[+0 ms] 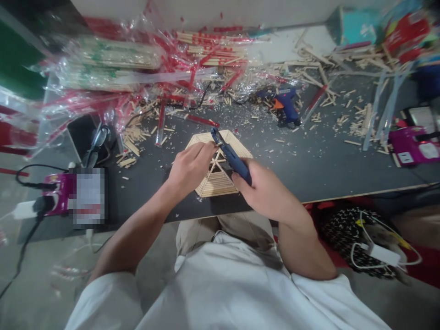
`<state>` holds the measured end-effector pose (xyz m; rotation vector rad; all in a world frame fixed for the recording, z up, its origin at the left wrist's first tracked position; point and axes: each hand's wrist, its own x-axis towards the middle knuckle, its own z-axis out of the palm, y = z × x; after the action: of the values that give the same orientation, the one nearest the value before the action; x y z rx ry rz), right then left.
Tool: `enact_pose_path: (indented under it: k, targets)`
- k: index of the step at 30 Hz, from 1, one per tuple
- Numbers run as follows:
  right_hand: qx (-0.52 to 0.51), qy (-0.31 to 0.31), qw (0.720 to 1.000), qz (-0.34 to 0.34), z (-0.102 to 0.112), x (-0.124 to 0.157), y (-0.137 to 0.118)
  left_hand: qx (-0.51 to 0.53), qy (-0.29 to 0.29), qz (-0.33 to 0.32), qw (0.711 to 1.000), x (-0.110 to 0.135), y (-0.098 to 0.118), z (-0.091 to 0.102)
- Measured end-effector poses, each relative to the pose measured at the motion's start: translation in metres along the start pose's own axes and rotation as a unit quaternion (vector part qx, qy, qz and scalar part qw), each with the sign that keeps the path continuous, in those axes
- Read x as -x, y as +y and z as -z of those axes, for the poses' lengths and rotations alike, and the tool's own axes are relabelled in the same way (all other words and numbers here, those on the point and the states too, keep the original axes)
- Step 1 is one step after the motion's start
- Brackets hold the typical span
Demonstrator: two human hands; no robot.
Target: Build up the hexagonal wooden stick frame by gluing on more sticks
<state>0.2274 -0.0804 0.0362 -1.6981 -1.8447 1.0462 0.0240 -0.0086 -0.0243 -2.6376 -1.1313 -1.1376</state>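
Hex frame [218, 185] of sticks flat on the table [292, 169], near its front edge, under your hands. Your right hand [263, 190] grips the blue tool [237, 162], its head over the frame's middle. Your left hand [192, 165] has fingers bunched against that head; a pale stick end seems to show there, but can't tell whether you're pinching it. Main risk, I'd judge: a nipped fingertip, should the tool slip or close early with fingers so near. Next: a cracked or shifted spoke [220, 168], if your hands bear down; can't tell whether they touch the frame. Loose offcuts [132, 142] could lodge under it and tilt it. Glue gun [288, 105] well apart, unlikely to interfere.
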Motion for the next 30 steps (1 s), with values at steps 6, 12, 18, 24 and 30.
enact_pose_path:
  k: [6,12,18,24,30]
  targets:
    - [-0.006,0.014,1.000,-0.001,-0.006,0.002,-0.002,-0.011,0.003,-0.006,1.000,0.000,0.003,0.001]
    - [-0.001,0.017,1.000,0.008,-0.009,0.004,-0.002,0.004,0.001,0.004,1.000,0.000,0.004,0.001]
    - [0.040,0.030,0.999,0.007,-0.013,0.003,-0.002,0.032,0.003,-0.009,0.999,-0.003,0.002,0.005]
    - [0.098,0.044,0.993,-0.048,-0.020,0.001,-0.002,0.032,-0.038,0.015,0.999,-0.006,0.004,0.009]
    - [0.135,0.075,0.987,-0.046,-0.023,0.000,0.001,0.053,-0.001,0.017,0.998,-0.005,0.006,0.007]
